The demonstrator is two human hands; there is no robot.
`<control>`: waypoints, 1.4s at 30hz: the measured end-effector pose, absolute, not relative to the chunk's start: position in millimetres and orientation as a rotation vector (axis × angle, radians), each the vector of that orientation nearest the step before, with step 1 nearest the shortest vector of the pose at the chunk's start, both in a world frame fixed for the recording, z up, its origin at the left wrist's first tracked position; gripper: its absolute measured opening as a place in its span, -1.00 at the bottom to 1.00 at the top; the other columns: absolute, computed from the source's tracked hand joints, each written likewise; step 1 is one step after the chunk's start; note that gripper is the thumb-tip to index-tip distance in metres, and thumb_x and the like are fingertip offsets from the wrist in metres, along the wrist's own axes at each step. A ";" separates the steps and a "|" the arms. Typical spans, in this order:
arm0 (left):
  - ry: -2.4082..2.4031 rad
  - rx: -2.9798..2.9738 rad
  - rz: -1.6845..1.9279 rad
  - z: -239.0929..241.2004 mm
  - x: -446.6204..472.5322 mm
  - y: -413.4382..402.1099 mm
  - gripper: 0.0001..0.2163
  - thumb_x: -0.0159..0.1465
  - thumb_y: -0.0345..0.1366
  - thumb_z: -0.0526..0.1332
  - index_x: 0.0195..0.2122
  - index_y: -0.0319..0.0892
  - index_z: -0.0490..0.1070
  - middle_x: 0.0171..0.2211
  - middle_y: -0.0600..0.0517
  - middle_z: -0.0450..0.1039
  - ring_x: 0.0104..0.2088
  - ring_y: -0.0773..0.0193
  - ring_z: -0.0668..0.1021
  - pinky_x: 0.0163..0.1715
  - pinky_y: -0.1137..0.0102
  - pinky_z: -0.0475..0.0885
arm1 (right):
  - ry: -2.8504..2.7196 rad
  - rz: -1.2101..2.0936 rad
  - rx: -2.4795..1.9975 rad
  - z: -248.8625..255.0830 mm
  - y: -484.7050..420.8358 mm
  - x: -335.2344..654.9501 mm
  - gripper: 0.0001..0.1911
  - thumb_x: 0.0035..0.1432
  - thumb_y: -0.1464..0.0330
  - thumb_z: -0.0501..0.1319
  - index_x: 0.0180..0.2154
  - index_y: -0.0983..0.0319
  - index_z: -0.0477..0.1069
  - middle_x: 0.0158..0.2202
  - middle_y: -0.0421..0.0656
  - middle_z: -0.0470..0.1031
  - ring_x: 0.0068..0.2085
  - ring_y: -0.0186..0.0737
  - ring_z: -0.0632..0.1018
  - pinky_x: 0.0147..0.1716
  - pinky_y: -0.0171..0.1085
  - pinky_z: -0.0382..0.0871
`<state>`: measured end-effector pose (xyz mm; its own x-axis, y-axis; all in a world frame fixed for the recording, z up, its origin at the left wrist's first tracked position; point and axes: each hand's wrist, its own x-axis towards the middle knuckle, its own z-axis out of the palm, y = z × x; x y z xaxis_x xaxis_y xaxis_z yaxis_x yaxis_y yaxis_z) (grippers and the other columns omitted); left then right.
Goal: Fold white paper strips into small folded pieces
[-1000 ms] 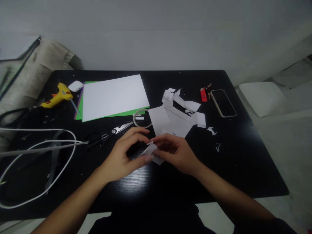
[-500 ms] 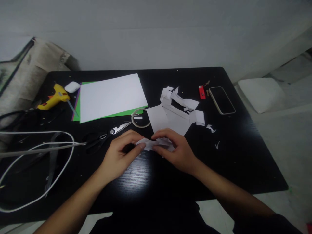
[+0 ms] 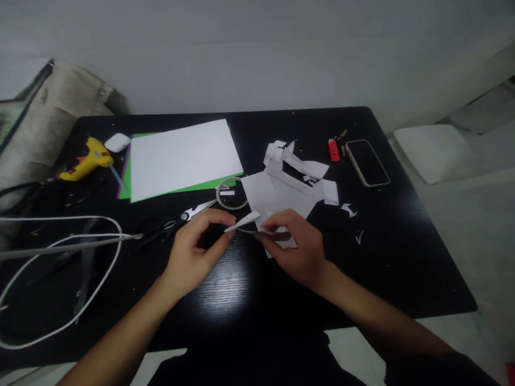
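Observation:
Between my two hands is a small folded piece of white paper (image 3: 246,220), held just above the near side of the black table. My left hand (image 3: 198,245) pinches its left end between thumb and index finger. At the other end, my right hand (image 3: 296,244) grips it with thumb and fingers, which partly cover it. Beneath and behind the right hand lies a larger white paper sheet (image 3: 259,194) with cut and folded edges. A tape roll (image 3: 218,199) rests against that sheet's left side, and scissors (image 3: 184,216) lie open beside my left hand.
White paper scraps (image 3: 308,167) lie behind the hands. Stacked white and green sheets (image 3: 185,158), a yellow glue gun (image 3: 89,158) and a white case (image 3: 117,142) are at the back left. A white cable (image 3: 116,257) loops left. A red lighter (image 3: 333,150) and phone (image 3: 368,163) are right.
The folded paper has tilted, and a narrow flap now points up and right from my left fingertips. My right hand has shifted slightly right, and both hands still hold the paper.

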<state>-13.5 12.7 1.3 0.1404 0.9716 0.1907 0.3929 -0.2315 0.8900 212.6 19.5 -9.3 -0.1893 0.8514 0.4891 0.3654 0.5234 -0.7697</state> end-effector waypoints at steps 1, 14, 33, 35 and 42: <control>1.318 1.768 1.079 0.8 -13.8 12.4 -0.85 0.36 -0.38 0.35 -0.06 -0.07 0.54 -0.06 0.00 0.61 0.00 0.16 0.62 0.09 0.20 0.51 | -1.815 0.519 -0.961 -10.6 18.6 212.3 -0.80 0.26 0.56 0.38 -0.17 0.18 0.50 -0.30 -0.19 0.61 -0.28 -0.25 0.65 -0.28 -0.28 0.59; 1.222 1.526 1.020 -3.3 -9.9 9.6 -0.51 0.31 -0.25 0.44 0.22 -0.08 0.37 0.14 -0.12 0.51 -0.02 0.14 0.63 0.06 0.18 0.55 | -2.080 0.286 -0.796 -14.0 15.5 217.2 -0.71 0.36 0.54 0.28 -0.02 0.06 0.59 -0.08 -0.17 0.74 -0.17 -0.17 0.68 -0.19 -0.12 0.52; 1.089 0.907 1.128 -0.4 -10.7 10.8 -0.72 0.34 -0.24 0.33 0.06 -0.12 0.55 0.06 -0.11 0.65 0.06 -0.05 0.68 0.10 0.09 0.58 | -2.113 0.256 -0.788 -14.5 11.6 212.7 -0.78 0.35 0.51 0.32 -0.10 0.05 0.58 -0.20 -0.23 0.73 -0.24 -0.20 0.65 -0.23 -0.14 0.44; 1.063 0.888 1.144 2.1 -10.4 11.2 -0.73 0.31 -0.28 0.33 0.04 -0.11 0.56 0.05 -0.10 0.66 0.07 -0.04 0.68 0.07 0.13 0.59 | -2.105 0.247 -0.773 -14.3 12.0 212.6 -0.79 0.34 0.52 0.33 -0.11 0.09 0.58 -0.22 -0.21 0.72 -0.25 -0.20 0.64 -0.24 -0.15 0.46; 1.080 1.008 1.119 1.4 -13.2 8.1 -0.68 0.33 -0.33 0.28 0.11 -0.08 0.51 0.09 -0.08 0.63 0.11 -0.03 0.64 0.15 0.09 0.53 | -1.987 0.631 -0.834 -6.1 12.6 209.3 -0.91 0.23 0.34 0.43 -0.20 0.09 0.59 -0.12 -0.11 0.68 -0.08 -0.04 0.64 -0.07 0.00 0.54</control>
<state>-13.2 8.1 1.4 0.0994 0.9852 -0.1395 -0.1750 0.1553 0.9722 209.3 12.6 -6.1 -0.4009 0.7534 0.5212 0.3145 0.6475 -0.6941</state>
